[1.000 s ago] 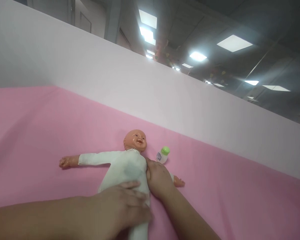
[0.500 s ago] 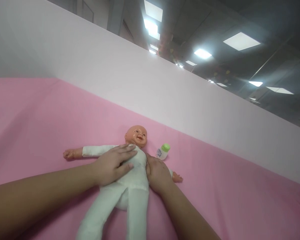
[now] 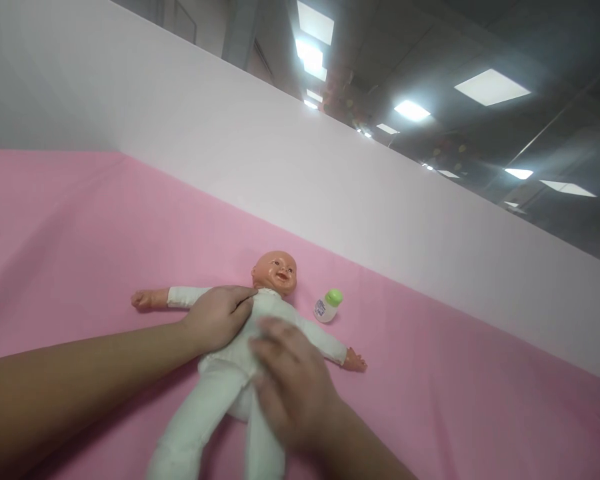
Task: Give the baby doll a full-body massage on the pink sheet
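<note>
A baby doll (image 3: 267, 333) with a hard plastic head and a white cloth body lies on its back, arms spread. On the image-left side of its chest, near the shoulder, my left hand (image 3: 220, 319) rests with the fingers laid along the cloth; part of the fingers is turned from view. My right hand (image 3: 295, 383), blurred by motion, is over the doll's belly and upper leg with its fingers apart and nothing held. Whether it touches the cloth I cannot tell. A small bottle with a green cap (image 3: 329, 306) stands beside the doll's head and arm.
Pink cloth (image 3: 455, 373) covers the surface under the doll, with creases at the left and right. A white partition (image 3: 330, 180) rises behind it. Beyond are ceiling lights (image 3: 493, 87).
My right hand has come off the doll's side and moved inward and down over the belly, baring the doll's arm. My left hand has drawn back from mid-chest toward the side. The view shifted slightly.
</note>
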`<state>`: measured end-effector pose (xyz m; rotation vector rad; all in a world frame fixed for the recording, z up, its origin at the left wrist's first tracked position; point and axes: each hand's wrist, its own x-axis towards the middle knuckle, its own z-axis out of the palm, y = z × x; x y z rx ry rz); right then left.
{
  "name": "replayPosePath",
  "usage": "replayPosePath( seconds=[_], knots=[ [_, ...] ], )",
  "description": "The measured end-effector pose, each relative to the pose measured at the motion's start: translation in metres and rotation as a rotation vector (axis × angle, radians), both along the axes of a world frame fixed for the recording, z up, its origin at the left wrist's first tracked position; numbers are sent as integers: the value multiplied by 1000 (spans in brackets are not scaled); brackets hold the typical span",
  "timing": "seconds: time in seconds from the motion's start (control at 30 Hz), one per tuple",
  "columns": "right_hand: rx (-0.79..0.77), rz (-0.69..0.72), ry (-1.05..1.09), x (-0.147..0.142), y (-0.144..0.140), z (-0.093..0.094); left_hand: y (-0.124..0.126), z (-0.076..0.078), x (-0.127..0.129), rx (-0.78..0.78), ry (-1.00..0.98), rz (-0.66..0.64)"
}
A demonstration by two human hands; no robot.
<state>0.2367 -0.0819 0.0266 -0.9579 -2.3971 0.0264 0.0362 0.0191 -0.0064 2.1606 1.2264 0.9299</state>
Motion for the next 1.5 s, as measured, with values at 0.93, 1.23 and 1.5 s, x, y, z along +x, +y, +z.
replayPosePath(
  seconds=[0.93, 1.23, 1.5],
  knots=[
    [-265, -345, -80, 10, 15, -26, -6, -5, 2, 34, 15, -47],
    [-267, -748, -215, 28, -16, -33, -28, -6, -30, 194, 464, -9],
    [-402, -894, -279, 68, -23, -29, -16, -11, -77, 305, 570, 163]
  ],
)
